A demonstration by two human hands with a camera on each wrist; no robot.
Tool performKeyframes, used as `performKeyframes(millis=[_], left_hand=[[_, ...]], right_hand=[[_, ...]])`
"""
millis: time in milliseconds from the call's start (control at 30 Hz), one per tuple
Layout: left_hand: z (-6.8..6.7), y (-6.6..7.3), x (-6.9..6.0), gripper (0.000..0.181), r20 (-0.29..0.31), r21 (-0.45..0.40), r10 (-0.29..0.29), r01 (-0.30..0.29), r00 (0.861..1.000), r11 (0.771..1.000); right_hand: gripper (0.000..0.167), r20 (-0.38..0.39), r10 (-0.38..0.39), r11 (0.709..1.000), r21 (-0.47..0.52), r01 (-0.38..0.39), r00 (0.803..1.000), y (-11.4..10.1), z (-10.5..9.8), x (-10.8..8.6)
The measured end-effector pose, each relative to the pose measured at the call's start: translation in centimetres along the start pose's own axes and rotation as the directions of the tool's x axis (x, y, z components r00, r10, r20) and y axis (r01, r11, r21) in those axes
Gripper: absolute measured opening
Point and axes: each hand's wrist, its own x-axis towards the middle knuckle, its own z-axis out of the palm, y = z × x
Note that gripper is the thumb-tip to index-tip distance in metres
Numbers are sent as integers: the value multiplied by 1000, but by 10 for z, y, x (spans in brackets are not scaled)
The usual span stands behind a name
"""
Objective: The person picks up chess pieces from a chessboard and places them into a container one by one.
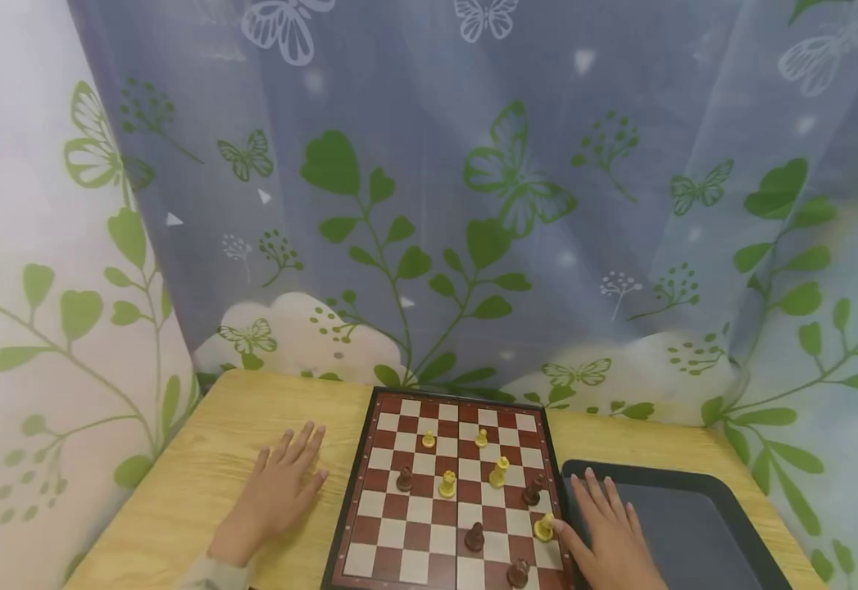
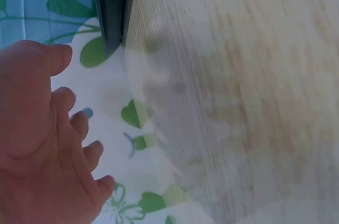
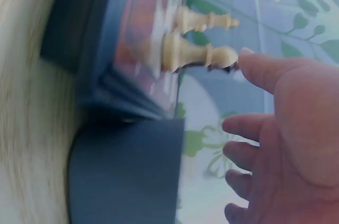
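Observation:
A red and white chessboard (image 1: 414, 508) lies on the wooden table, with several yellow and dark brown pieces standing on it. To its left, the left hand (image 1: 277, 492) is spread over bare wood, holding nothing; the left wrist view shows its fingers (image 2: 79, 123) slightly bent. At the board's right edge the right hand (image 1: 609, 533) has its fingers extended, partly over the dark tray. Its thumb is beside a yellow piece (image 1: 543, 527); whether they touch cannot be told. In the right wrist view the thumb tip (image 3: 249, 60) is close to the top of a pale piece (image 3: 185, 54).
The dark tray (image 1: 683, 508) stands right of the board, close against it. Behind the table hangs a curtain (image 1: 414, 205) with butterflies and leaves, and it continues along both sides. A dark brown piece (image 1: 518, 572) stands near the board's front edge.

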Motion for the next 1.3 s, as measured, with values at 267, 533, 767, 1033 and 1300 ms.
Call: performKeyframes(millis=[267,533,767,1033,1300], left_hand=[[-1,3,4,55,234,-188,110,-66,966,980],[4,6,15,57,315,-219,187,-120,930,968],[12,7,16,56,306,-213,236,-175,922,961],[15,6,14,55,295,-223,239,-176,925,959],[20,8,14,56,280,-223,268,-209,922,952]], right_hand=[[75,24,-72,996,50,71,997,-11,-2,-10],[62,72,-177,972,171,162,982,1,2,0],[64,31,-228,967,122,223,973,73,60,41],[32,-25,-210,963,169,211,977,1,8,3],[15,-118,-157,982,84,168,981,-9,4,-3]])
